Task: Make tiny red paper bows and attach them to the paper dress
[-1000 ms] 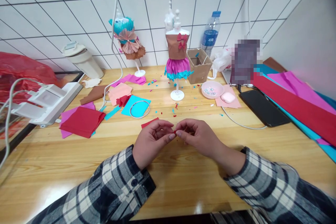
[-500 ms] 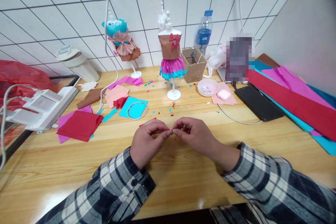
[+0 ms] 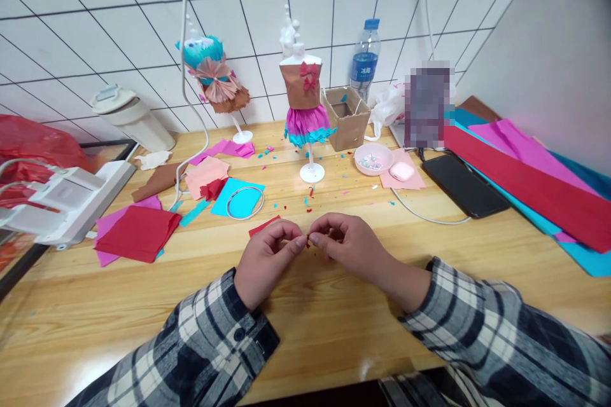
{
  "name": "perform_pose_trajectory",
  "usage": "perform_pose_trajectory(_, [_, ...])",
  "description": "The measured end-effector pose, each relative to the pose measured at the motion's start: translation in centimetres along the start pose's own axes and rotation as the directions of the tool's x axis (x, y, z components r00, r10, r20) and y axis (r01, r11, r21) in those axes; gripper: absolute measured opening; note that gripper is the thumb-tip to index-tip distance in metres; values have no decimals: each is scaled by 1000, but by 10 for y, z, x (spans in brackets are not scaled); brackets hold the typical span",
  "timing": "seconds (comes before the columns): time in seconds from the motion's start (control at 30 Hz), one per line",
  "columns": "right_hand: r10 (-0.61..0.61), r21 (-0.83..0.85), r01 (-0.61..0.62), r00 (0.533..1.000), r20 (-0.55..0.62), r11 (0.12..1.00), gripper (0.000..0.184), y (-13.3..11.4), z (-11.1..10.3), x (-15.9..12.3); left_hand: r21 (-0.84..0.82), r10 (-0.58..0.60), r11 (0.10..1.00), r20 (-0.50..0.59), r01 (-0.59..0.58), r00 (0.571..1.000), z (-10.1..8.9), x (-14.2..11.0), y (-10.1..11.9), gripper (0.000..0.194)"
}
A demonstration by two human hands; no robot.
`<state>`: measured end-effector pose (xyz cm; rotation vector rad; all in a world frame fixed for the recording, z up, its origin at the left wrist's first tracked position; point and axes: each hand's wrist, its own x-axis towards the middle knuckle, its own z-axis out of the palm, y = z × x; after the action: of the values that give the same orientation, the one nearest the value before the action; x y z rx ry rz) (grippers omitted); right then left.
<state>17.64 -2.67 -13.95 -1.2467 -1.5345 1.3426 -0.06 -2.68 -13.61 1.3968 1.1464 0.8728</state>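
Observation:
Above the wooden table, my left hand and my right hand meet fingertip to fingertip. Between them is a tiny scrap of red paper, pinched by thumb and forefinger on each side; much of it is hidden. A red paper strip lies just behind my left hand. Farther back stands a small white dress form in a brown paper top with two red bows and a magenta skirt edged in turquoise.
At left lie red squares, a turquoise sheet under a metal ring, and a power strip. A second dress form, a cardboard box, a pink dish, a phone and long paper sheets stand or lie around.
The view has shifted slightly, so the table items sit a little farther left. My hands stay pinched together; more of the red scrap and of the red strip shows now.

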Motion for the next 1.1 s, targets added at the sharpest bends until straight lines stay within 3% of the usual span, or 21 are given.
perform_pose_trajectory(0.33, [59, 85, -64, 996, 64, 994, 9, 0, 3, -1, -216, -109, 971, -6, 105, 994, 2, -1, -4, 24])
perform_pose_trajectory(0.5, [31, 23, -32, 998, 59, 999, 9, 0, 1, 0, -157, -103, 983, -20, 98, 995, 1, -1, -1, 32])
perform_pose_trajectory(0.63, [-4, -35, 7, 998, 67, 999, 9, 0, 1, -1, -29, -31, 999, -62, 29, 998, -1, -1, 1, 22])
perform_pose_trajectory(0.9, [59, 133, -71, 994, 94, 989, 13, 0, 2, -1, -184, -122, 977, -68, 108, 990, 2, -2, 1, 25])
perform_pose_trajectory(1.1, [59, 50, -63, 995, 77, 997, 10, -1, 1, 0, -209, -141, 970, -60, 126, 988, 2, -2, -2, 25])
